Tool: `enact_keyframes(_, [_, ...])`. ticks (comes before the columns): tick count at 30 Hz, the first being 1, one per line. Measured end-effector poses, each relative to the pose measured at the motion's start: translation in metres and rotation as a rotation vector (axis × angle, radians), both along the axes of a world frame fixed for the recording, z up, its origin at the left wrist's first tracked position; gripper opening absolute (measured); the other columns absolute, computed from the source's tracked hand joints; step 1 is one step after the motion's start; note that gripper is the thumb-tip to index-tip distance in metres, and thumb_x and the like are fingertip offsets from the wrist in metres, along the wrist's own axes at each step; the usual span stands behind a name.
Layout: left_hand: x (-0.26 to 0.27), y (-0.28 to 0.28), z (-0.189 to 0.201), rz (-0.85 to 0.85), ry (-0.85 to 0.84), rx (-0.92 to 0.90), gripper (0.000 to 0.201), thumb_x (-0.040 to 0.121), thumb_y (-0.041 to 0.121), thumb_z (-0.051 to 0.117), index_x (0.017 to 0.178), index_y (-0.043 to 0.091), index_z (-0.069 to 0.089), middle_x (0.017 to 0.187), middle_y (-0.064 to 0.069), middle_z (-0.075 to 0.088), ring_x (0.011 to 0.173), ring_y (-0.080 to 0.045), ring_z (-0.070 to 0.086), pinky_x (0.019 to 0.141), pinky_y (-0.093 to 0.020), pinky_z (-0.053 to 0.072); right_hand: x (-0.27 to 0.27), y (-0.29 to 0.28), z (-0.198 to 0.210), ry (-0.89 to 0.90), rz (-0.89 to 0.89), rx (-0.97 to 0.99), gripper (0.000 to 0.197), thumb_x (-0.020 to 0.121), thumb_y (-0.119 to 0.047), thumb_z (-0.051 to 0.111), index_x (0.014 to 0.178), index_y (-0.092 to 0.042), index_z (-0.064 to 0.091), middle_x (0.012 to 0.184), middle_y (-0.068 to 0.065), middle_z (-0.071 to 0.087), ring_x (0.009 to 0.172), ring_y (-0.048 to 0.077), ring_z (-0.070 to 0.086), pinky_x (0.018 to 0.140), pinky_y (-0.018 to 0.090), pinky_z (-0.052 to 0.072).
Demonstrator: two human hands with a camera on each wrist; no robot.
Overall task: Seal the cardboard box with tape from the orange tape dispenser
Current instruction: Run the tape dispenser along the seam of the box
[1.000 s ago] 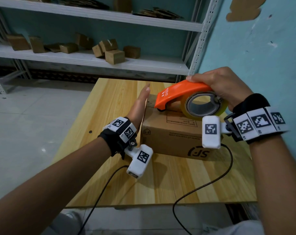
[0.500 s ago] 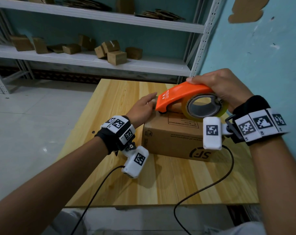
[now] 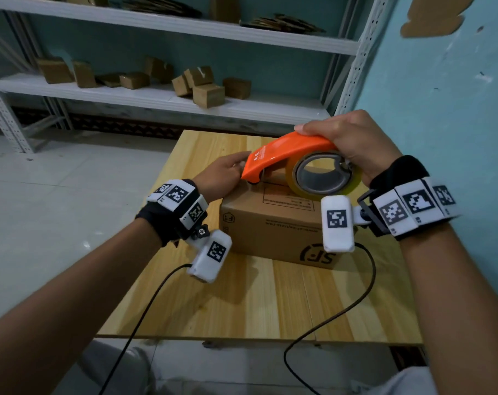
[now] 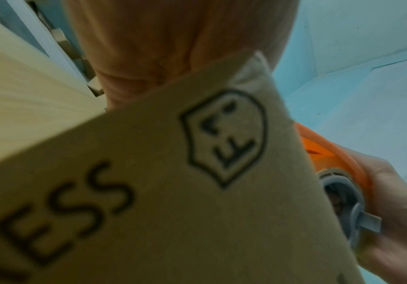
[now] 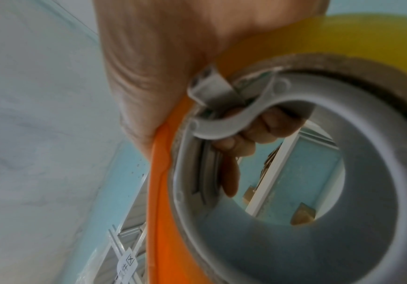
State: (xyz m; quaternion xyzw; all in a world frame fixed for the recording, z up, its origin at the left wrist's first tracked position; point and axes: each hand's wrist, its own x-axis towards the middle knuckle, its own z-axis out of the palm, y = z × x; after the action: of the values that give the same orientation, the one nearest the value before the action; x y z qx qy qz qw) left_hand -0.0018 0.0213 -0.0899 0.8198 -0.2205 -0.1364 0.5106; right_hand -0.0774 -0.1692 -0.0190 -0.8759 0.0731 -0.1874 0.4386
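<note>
We see a wooden table (image 3: 270, 303) standing on a pale tiled floor (image 3: 56, 223). Behind it a white metal shelf rack (image 3: 156, 94) carries small brown cartons (image 3: 208, 95), with what may be flattened cardboard (image 3: 282, 22) on the upper shelf. At right, a turquoise wall (image 3: 441, 95) shows a bare patch (image 3: 433, 18).

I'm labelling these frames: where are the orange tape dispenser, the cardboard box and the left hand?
orange tape dispenser (image 3: 282, 149), head view, top of its orange cover.
cardboard box (image 3: 270, 229), head view, near side wall.
left hand (image 3: 219, 175), head view, back of hand.
</note>
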Motion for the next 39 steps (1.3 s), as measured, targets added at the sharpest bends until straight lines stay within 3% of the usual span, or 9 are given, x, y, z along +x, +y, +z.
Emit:
enact_keyframes(6, [0.006, 0.011, -0.001, 0.052, -0.077, 0.071, 0.035, 0.103, 0.029, 0.039, 0.135, 0.020, 0.049, 0.132, -0.006, 0.055, 0.119, -0.022, 0.052, 0.098, -0.038, 0.044, 0.008, 0.011, -0.002, -0.011, 0.010, 0.007, 0.057, 0.079, -0.046, 0.075, 0.093, 0.009, 0.070, 0.072, 0.012, 0.058, 0.066, 0.021, 0.057, 0.074, 0.030, 0.046])
enact_keyframes(12, [0.011, 0.004, 0.002, 0.079, -0.105, 0.152, 0.043, 0.096, 0.035, 0.053, 0.133, 0.015, 0.043, 0.113, 0.000, 0.050, 0.099, -0.016, 0.051, 0.079, -0.029, 0.042, 0.008, 0.012, -0.001, -0.006, 0.014, -0.010, 0.040, 0.079, -0.047, 0.075, 0.084, -0.007, 0.070, 0.069, 0.010, 0.057, 0.063, 0.018, 0.056, 0.069, 0.026, 0.045])
enact_keyframes(16, [0.013, 0.003, 0.004, 0.067, -0.072, 0.145, 0.044, 0.096, 0.038, 0.052, 0.131, 0.014, 0.040, 0.107, -0.003, 0.055, 0.091, -0.016, 0.055, 0.069, -0.024, 0.046, 0.007, 0.010, 0.000, -0.003, 0.019, -0.015, 0.042, 0.080, -0.047, 0.074, 0.086, -0.005, 0.071, 0.071, 0.011, 0.058, 0.064, 0.018, 0.056, 0.068, 0.024, 0.044])
enact_keyframes(19, [0.012, 0.001, 0.002, 0.037, -0.069, 0.164, 0.046, 0.098, 0.033, 0.050, 0.134, 0.012, 0.031, 0.096, -0.002, 0.056, 0.082, -0.016, 0.056, 0.075, -0.030, 0.048, 0.008, 0.009, -0.001, -0.004, 0.028, -0.013, 0.051, 0.080, -0.047, 0.074, 0.088, 0.003, 0.071, 0.069, 0.010, 0.058, 0.064, 0.019, 0.056, 0.068, 0.026, 0.044])
enact_keyframes(21, [0.012, 0.002, 0.000, 0.017, -0.065, 0.183, 0.047, 0.099, 0.033, 0.048, 0.137, 0.014, 0.029, 0.103, -0.006, 0.057, 0.090, -0.021, 0.057, 0.081, -0.036, 0.048, 0.008, 0.010, -0.001, 0.006, 0.033, -0.018, 0.045, 0.079, -0.048, 0.074, 0.079, -0.003, 0.069, 0.063, 0.006, 0.057, 0.062, 0.018, 0.056, 0.068, 0.026, 0.044])
enact_keyframes(25, [0.016, 0.004, -0.002, -0.039, -0.077, 0.185, 0.046, 0.100, 0.036, 0.043, 0.141, 0.018, 0.035, 0.131, -0.007, 0.051, 0.114, -0.023, 0.050, 0.089, -0.032, 0.038, 0.007, 0.009, 0.001, 0.025, 0.042, -0.020, 0.038, 0.078, -0.049, 0.074, 0.065, -0.015, 0.062, 0.054, -0.002, 0.055, 0.058, 0.015, 0.056, 0.067, 0.024, 0.045])
enact_keyframes(30, [0.018, 0.005, -0.003, -0.078, -0.088, 0.166, 0.040, 0.102, 0.032, 0.040, 0.140, 0.019, 0.040, 0.129, -0.005, 0.052, 0.111, -0.018, 0.049, 0.088, -0.031, 0.036, 0.006, 0.009, 0.003, 0.048, 0.055, -0.026, 0.040, 0.081, -0.049, 0.073, 0.058, -0.020, 0.057, 0.046, -0.010, 0.053, 0.052, 0.009, 0.053, 0.060, 0.019, 0.042])
enact_keyframes(34, [0.020, 0.006, -0.005, -0.080, -0.107, 0.193, 0.041, 0.102, 0.032, 0.039, 0.142, 0.021, 0.038, 0.135, -0.006, 0.051, 0.119, -0.023, 0.049, 0.096, -0.035, 0.038, 0.007, 0.008, 0.004, 0.052, 0.058, -0.039, 0.041, 0.082, -0.049, 0.072, 0.057, -0.021, 0.055, 0.044, -0.012, 0.051, 0.050, 0.008, 0.052, 0.057, 0.017, 0.041])
enact_keyframes(39, [0.021, 0.005, -0.006, -0.076, -0.100, 0.173, 0.041, 0.103, 0.034, 0.036, 0.142, 0.021, 0.039, 0.136, -0.007, 0.050, 0.121, -0.022, 0.048, 0.097, -0.033, 0.036, 0.009, 0.007, 0.006, 0.071, 0.061, -0.068, 0.041, 0.079, -0.052, 0.073, 0.057, -0.021, 0.058, 0.049, -0.008, 0.057, 0.054, 0.010, 0.056, 0.064, 0.023, 0.043])
